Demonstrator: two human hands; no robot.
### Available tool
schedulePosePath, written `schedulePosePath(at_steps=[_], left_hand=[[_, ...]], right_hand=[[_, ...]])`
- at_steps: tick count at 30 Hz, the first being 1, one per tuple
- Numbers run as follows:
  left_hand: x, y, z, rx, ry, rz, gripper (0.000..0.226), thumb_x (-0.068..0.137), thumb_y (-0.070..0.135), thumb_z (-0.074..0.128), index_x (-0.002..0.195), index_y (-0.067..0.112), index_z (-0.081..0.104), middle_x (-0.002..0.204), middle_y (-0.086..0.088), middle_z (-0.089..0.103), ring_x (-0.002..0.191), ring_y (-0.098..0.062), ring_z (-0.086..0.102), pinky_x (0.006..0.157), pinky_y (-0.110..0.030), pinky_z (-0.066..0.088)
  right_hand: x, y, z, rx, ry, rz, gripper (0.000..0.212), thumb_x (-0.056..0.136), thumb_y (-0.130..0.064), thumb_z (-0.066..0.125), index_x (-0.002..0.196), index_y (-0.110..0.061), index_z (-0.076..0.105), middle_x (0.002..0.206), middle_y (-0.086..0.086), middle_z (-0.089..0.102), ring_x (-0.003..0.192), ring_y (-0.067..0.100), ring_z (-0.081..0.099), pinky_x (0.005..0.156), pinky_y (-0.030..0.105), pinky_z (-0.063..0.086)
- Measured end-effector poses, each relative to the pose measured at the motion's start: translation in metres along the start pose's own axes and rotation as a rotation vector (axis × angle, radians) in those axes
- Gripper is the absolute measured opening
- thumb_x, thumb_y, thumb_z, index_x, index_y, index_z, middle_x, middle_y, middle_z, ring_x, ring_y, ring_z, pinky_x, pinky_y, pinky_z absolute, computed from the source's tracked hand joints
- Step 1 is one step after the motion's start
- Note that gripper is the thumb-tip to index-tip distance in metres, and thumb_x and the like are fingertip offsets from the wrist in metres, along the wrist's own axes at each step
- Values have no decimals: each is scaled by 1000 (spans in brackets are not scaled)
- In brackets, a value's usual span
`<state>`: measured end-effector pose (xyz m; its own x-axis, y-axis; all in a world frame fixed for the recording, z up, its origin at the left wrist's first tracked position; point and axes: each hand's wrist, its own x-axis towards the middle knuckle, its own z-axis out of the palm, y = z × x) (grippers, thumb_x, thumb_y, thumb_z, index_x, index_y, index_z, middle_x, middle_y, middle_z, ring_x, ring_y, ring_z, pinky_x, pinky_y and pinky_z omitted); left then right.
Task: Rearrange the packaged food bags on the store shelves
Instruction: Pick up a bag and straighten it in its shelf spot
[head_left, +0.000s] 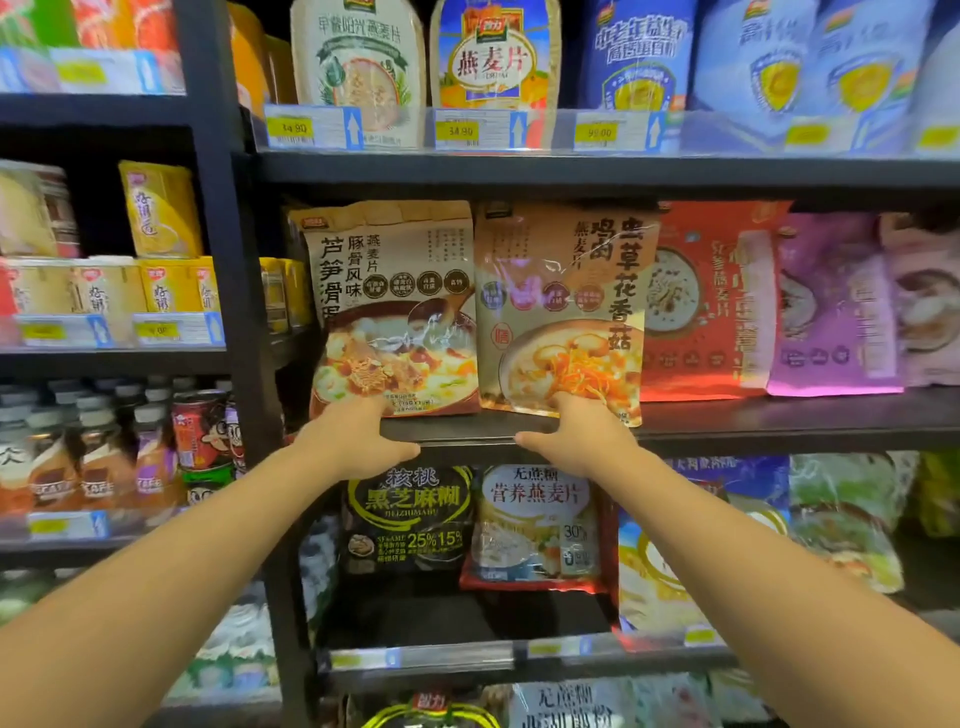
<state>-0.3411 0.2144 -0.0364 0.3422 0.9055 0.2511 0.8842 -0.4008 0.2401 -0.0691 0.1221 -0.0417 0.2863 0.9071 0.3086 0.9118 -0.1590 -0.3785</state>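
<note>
Two tan oatmeal bags stand side by side on the middle shelf (779, 421). The left bag (395, 291) shows a soup bowl picture; the right bag (561, 291) shows a bowl with orange strands. My left hand (353, 441) grips the bottom edge of the left bag, fingers behind it and thumb below the shelf lip. My right hand (576, 436) grips the bottom edge of the right bag in the same way. Both bags lean slightly, their bottoms at the shelf's front edge.
A red bag (706, 312) and a purple bag (831, 312) stand to the right on the same shelf. Blue and white bags fill the shelf above. A black sesame bag (410, 514) and more bags sit below. Bottles and cans (202, 426) fill the left bay past the black upright (228, 260).
</note>
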Motion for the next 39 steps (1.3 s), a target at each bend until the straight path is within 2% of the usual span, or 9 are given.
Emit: schedulePosePath(at_steps=[2, 6, 9, 15, 19, 26, 30, 33, 39], left_hand=[[-10, 8, 0, -7, -7, -8, 87, 83, 64, 70, 152, 17, 45, 151, -5, 52, 135, -28, 51, 109, -43, 47], [-33, 29, 1, -15, -40, -64, 90, 83, 63, 72, 155, 18, 41, 154, -5, 50, 139, -27, 50, 112, -43, 45], [-54, 52, 11, -28, -54, -88, 86, 83, 60, 73, 153, 19, 44, 153, -7, 51, 139, -27, 50, 113, -43, 43], [-97, 110, 32, -31, -71, -113, 83, 84, 63, 71, 151, 22, 46, 152, -6, 52, 137, -28, 52, 112, -44, 45], [-121, 151, 41, -35, -84, -112, 82, 85, 62, 70, 151, 23, 45, 153, -3, 51, 135, -27, 53, 109, -44, 47], [-140, 204, 57, -45, -71, -30, 84, 86, 63, 69, 154, 23, 42, 155, -2, 49, 138, -26, 51, 111, -44, 46], [-135, 230, 64, -34, -84, 64, 82, 84, 65, 68, 152, 24, 44, 151, -4, 51, 136, -26, 51, 109, -46, 46], [-130, 253, 67, -19, -116, 145, 83, 85, 66, 66, 153, 24, 43, 152, -6, 50, 137, -29, 49, 108, -47, 46], [-125, 287, 78, -3, -122, 258, 80, 85, 70, 64, 151, 28, 46, 145, -4, 53, 133, -28, 51, 104, -45, 48]], right_hand=[[-10, 13, -8, -16, 17, 9, 77, 90, -65, 68, 147, -16, 50, 135, 8, 65, 121, 32, 63, 87, 42, 55], [-32, 43, -23, -33, 21, 31, 72, 88, -62, 72, 142, -17, 55, 134, 7, 65, 122, 32, 63, 91, 45, 57], [-50, 66, -32, -27, -9, 29, 73, 88, -61, 72, 143, -17, 53, 132, 9, 65, 121, 33, 62, 85, 42, 56], [-86, 114, -48, -33, -46, -33, 74, 90, -59, 72, 147, -17, 52, 143, 9, 62, 131, 33, 58, 96, 47, 56], [-111, 143, -52, -25, -45, -50, 73, 90, -61, 71, 145, -17, 53, 143, 8, 62, 131, 33, 57, 95, 46, 56], [-148, 181, -65, -1, -61, 2, 74, 91, -57, 71, 150, -17, 50, 147, 6, 59, 133, 32, 56, 99, 44, 53], [-162, 197, -80, -31, -35, 40, 70, 89, -57, 72, 145, -19, 53, 140, 5, 62, 127, 29, 60, 94, 41, 54], [-172, 210, -95, -29, -45, 112, 73, 89, -60, 72, 146, -19, 51, 140, 5, 62, 118, 29, 64, 93, 45, 57], [-192, 229, -119, -49, -9, 203, 83, 89, -63, 72, 153, -18, 45, 140, 7, 64, 124, 29, 62, 97, 47, 57]])
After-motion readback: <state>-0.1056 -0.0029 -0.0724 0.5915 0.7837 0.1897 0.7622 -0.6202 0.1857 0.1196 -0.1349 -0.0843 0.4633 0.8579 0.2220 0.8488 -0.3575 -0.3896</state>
